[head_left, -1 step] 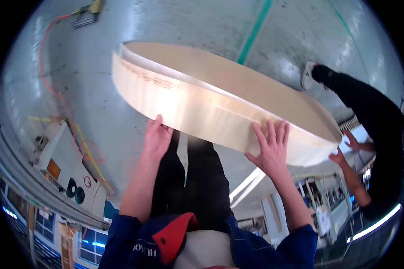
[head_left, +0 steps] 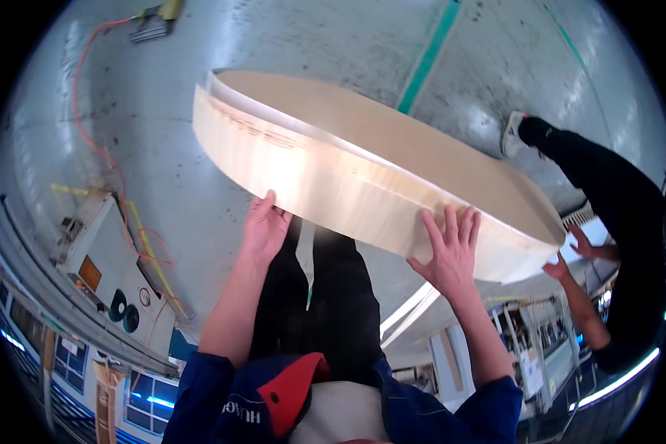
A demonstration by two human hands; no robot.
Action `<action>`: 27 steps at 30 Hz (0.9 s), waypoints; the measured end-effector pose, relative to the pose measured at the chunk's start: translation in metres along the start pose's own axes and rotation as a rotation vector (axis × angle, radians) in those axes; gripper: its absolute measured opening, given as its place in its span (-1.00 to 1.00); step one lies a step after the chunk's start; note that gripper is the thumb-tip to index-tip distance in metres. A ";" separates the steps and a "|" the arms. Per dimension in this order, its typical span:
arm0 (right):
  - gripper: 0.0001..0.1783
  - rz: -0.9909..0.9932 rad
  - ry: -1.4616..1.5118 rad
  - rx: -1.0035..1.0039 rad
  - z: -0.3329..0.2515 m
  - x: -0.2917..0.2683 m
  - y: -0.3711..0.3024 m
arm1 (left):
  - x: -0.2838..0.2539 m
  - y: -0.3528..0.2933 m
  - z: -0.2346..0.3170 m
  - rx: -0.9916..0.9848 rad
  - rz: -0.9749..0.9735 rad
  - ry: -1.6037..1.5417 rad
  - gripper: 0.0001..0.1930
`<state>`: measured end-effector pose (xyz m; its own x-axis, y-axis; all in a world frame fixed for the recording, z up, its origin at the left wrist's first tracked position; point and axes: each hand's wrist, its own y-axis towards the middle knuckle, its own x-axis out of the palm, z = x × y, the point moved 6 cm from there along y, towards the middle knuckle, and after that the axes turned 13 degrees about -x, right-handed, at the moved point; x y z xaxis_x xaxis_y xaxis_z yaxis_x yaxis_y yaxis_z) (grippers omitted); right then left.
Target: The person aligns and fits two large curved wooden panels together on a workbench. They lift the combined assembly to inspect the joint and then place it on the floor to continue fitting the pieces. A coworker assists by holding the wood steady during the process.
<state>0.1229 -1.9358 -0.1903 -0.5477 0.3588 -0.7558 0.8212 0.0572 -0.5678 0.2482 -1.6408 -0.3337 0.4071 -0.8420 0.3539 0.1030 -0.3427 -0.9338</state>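
1. The left hand [head_left: 265, 228], in the head view, is at the low edge of the curved wooden panel [head_left: 333, 185]. Its fingers are bent and one tip shows on the pale side — but some of the hand is hard to see, so I cannot tell if it grips.

2. The right hand [head_left: 453, 248] is open. Its fingers are spread out on the pale outer side of the panel, with the tips up near the top edge and the thumb down near the low edge.

3. The panel is long, and it lies in front of the body. It slants — the left end is farther away, and the right end is closer in.

4. From the left hand, the panel goes up and away, and its left end is well apart from the fingers. From the right hand, the panel is right under the fingers and goes on to the right.

5. The right hand is the one nearer to the right end. Another person's hands [head_left: 557, 266] are at that end. That person's shoe [head_left: 512, 135] is on the gray floor [head_left: 148, 148], past the far side of the panel.
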 end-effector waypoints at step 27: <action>-0.40 1.261 2.283 1.049 -0.267 0.134 0.163 | -0.095 -0.037 0.320 -0.177 0.041 0.013 -0.58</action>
<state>0.2261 -1.6294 -0.2974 0.9635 -0.2579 0.0724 -0.0993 -0.5948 -0.7977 0.4966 -1.4150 -0.3495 0.3954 -0.8619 0.3175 -0.0754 -0.3749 -0.9240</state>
